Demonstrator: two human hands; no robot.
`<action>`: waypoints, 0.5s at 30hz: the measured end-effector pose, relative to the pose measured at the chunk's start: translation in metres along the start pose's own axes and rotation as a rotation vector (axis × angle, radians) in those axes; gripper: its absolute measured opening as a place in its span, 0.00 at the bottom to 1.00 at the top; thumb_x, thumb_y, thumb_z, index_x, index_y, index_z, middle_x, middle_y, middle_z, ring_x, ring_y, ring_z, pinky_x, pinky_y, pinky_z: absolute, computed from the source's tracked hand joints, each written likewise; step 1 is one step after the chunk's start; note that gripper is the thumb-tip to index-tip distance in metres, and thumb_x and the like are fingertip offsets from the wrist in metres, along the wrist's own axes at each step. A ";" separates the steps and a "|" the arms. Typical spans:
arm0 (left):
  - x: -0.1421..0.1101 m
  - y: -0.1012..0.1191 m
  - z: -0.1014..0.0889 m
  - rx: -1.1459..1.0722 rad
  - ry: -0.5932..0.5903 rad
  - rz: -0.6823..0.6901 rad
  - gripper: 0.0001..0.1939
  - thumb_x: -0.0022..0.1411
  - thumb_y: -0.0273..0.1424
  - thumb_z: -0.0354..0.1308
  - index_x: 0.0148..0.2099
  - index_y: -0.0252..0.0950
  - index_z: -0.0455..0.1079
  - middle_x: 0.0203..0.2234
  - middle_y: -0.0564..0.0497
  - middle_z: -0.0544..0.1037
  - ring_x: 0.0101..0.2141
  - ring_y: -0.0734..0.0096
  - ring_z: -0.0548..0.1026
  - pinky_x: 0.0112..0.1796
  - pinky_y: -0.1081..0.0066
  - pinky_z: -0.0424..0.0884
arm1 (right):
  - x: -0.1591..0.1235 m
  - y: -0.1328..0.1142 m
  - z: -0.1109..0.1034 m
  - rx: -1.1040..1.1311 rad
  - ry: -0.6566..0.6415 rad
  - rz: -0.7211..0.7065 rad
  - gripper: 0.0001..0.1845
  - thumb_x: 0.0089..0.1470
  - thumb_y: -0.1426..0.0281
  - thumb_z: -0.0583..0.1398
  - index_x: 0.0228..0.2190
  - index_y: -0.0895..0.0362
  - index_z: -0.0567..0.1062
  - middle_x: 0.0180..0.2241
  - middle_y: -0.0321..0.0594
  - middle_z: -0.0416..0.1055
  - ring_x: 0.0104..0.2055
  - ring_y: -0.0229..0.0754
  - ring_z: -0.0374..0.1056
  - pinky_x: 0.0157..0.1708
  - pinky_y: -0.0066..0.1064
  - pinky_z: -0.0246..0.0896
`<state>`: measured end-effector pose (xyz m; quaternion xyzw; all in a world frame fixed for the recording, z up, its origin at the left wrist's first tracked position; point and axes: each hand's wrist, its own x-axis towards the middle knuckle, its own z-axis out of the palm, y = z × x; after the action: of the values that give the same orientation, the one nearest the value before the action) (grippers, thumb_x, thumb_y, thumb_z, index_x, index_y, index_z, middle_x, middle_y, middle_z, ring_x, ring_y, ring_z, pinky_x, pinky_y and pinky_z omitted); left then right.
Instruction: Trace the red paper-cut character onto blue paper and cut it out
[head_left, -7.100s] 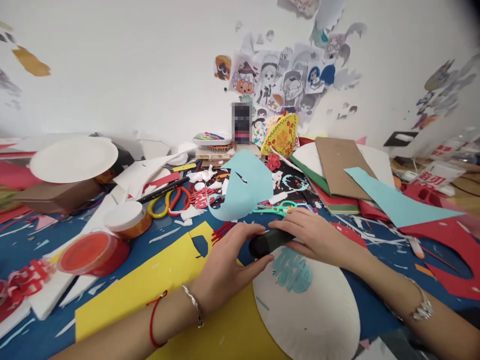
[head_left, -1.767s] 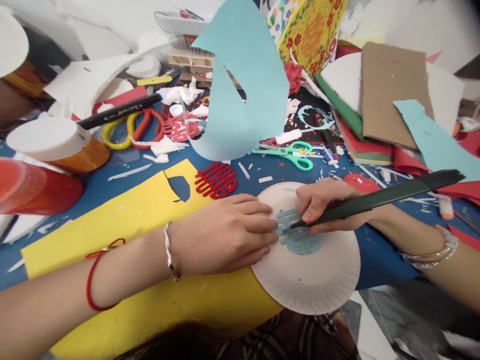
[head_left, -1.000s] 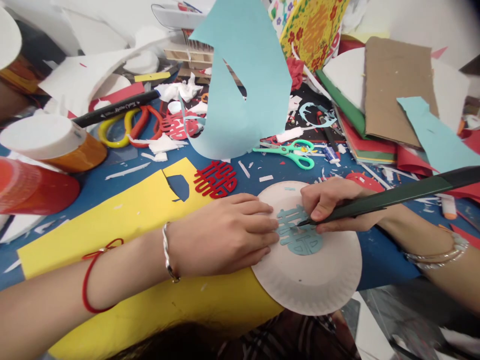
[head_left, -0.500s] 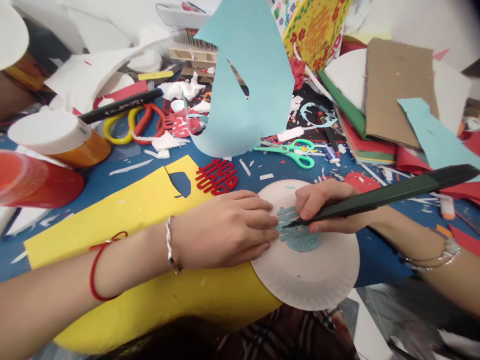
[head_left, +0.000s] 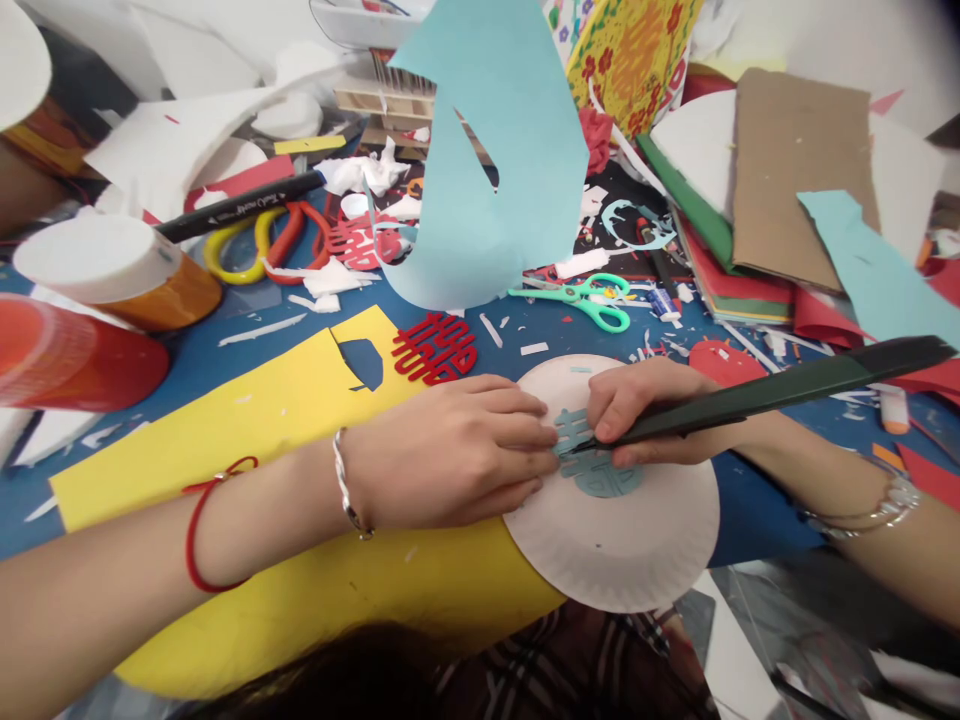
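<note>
My left hand lies flat, fingers stretched, across the left side of a white paper plate. Its fingertips press at the edge of a light blue paper cut-out with fine slits and a rounded end. My right hand is closed around a long dark craft knife, gripped near the front. The thin tip rests at the slits of the cut-out, close to my left fingertips; the fingers partly hide the cut-out's upper part. Yellow paper lies beneath my left forearm.
Beyond my left hand lies a red paper cut-out. Green scissors sit behind the plate, near a large light blue sheet. Paint jars stand at left. Cardboard and coloured paper are stacked at right, with scraps scattered around.
The knife's handle has tilted slightly and its tip has shifted a little within the slits. My left hand stays almost in place on the plate.
</note>
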<state>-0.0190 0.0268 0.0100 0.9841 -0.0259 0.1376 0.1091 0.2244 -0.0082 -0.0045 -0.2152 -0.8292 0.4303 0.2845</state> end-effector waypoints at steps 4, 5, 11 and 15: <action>0.001 0.001 0.000 -0.002 -0.024 -0.010 0.17 0.68 0.29 0.42 0.44 0.32 0.72 0.43 0.45 0.76 0.46 0.61 0.71 0.49 0.61 0.66 | 0.002 -0.003 0.000 -0.061 0.007 -0.028 0.06 0.49 0.75 0.63 0.31 0.58 0.70 0.25 0.36 0.69 0.26 0.33 0.65 0.26 0.25 0.62; 0.001 0.002 -0.001 -0.003 -0.028 -0.015 0.17 0.68 0.29 0.42 0.44 0.32 0.72 0.43 0.45 0.76 0.46 0.61 0.71 0.49 0.61 0.66 | 0.002 -0.003 0.000 -0.070 0.003 -0.029 0.06 0.49 0.75 0.63 0.30 0.58 0.70 0.25 0.36 0.69 0.26 0.34 0.65 0.26 0.25 0.62; 0.001 0.003 -0.002 -0.003 -0.058 -0.032 0.17 0.68 0.29 0.41 0.44 0.33 0.72 0.42 0.45 0.76 0.47 0.62 0.70 0.50 0.61 0.66 | 0.003 -0.005 -0.003 -0.074 -0.014 -0.040 0.05 0.50 0.75 0.62 0.30 0.57 0.70 0.26 0.36 0.69 0.27 0.34 0.66 0.27 0.25 0.63; 0.001 0.003 -0.001 -0.006 -0.058 -0.029 0.17 0.68 0.29 0.41 0.44 0.33 0.72 0.42 0.45 0.76 0.47 0.62 0.70 0.50 0.61 0.66 | 0.003 -0.006 -0.004 -0.068 -0.027 -0.040 0.04 0.50 0.75 0.62 0.30 0.57 0.70 0.26 0.36 0.69 0.27 0.34 0.66 0.27 0.25 0.64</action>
<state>-0.0190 0.0240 0.0122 0.9877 -0.0153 0.1072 0.1132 0.2242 -0.0073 0.0033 -0.2022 -0.8512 0.3991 0.2743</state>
